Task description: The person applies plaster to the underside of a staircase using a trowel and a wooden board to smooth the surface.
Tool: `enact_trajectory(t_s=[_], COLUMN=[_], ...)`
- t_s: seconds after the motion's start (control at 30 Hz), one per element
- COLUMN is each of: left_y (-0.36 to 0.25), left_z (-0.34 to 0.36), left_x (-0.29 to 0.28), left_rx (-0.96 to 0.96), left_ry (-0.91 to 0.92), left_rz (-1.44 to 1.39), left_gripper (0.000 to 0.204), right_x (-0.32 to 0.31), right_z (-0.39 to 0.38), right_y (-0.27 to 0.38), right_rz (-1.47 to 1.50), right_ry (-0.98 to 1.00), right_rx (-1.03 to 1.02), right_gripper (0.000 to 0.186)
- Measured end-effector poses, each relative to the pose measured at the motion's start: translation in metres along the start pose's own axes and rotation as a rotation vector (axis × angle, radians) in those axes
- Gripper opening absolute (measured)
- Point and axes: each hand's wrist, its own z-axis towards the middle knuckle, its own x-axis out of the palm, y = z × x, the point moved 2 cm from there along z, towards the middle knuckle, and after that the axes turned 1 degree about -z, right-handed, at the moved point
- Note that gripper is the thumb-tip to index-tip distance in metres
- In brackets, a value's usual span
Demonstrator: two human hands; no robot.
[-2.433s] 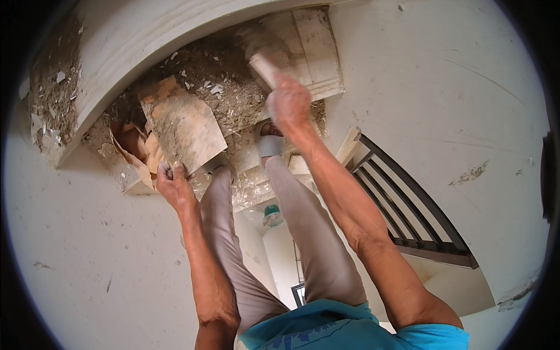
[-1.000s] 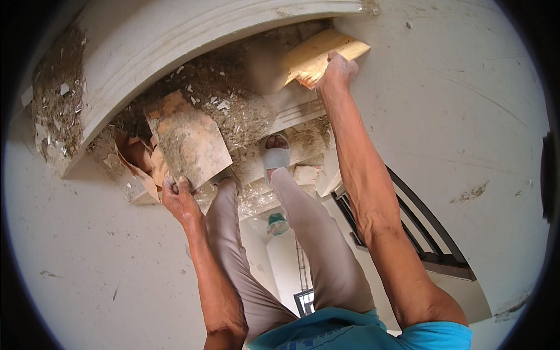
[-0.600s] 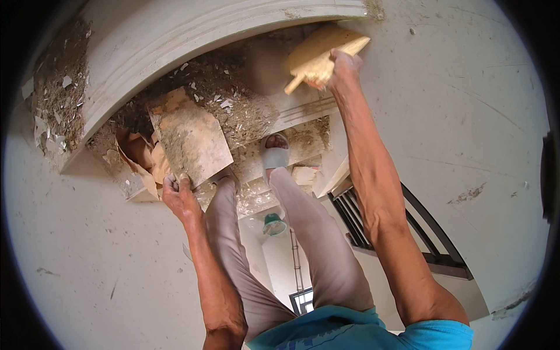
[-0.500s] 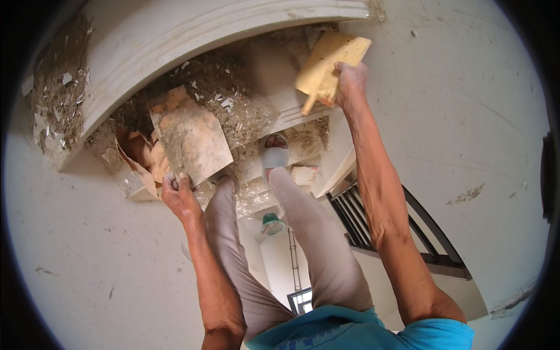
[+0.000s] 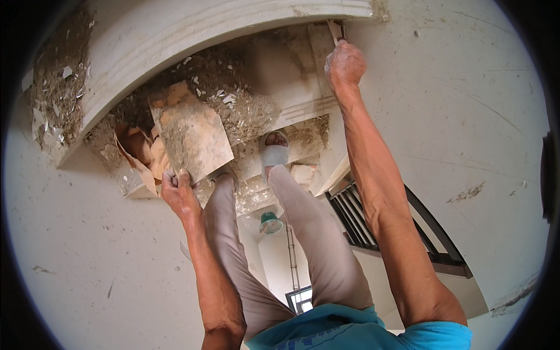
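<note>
A flat, light-brown piece of board (image 5: 201,140), smeared with dirt, leans over the step's left side. My left hand (image 5: 181,195) is closed on its lower corner, thumb on top. Beside that hand lies a torn, crumpled brown paper bag (image 5: 137,151), partly behind the board. At the step's far right end, my right hand (image 5: 346,64) is a fist by the wall. From it sticks a flat, pale yellow piece (image 5: 334,30), now edge-on and mostly hidden by the fist; its kind is unclear.
Dirt and white chips (image 5: 219,87) cover the stair step under a curved white ledge (image 5: 233,29). My sandalled foot (image 5: 274,151) stands on a lower step. A dark railing (image 5: 361,216) is at right; a green bucket (image 5: 270,223) sits far below.
My right hand has moved up toward the ledge's right end. The yellow piece has turned from its broad face to its edge. My left hand and the board have hardly moved.
</note>
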Motion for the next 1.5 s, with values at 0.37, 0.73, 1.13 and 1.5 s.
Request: enact_trajectory(t_s=[0.37, 0.73, 1.13, 1.5], left_y=[0.005, 0.005, 0.009, 0.005], left_z=[0.001, 0.001, 0.004, 0.001], left_x=[-0.006, -0.007, -0.010, -0.005], left_rx=[0.015, -0.010, 0.003, 0.010], left_ry=[0.003, -0.022, 0.001, 0.025], left_rz=[-0.027, -0.007, -0.004, -0.043], left_gripper=[0.002, 0.005, 0.007, 0.007], right_x=[-0.062, -0.062, -0.053, -0.038], right_z=[-0.011, -0.052, -0.076, -0.098], right_y=[0.032, 0.077, 0.148, 0.175], right_rz=[-0.187, -0.037, 0.038, 0.076], right_ry=[0.092, 0.045, 0.241, 0.301], right_rx=[-0.079, -0.275, -0.326, -0.439], right_gripper=[0.029, 0.029, 0.010, 0.013])
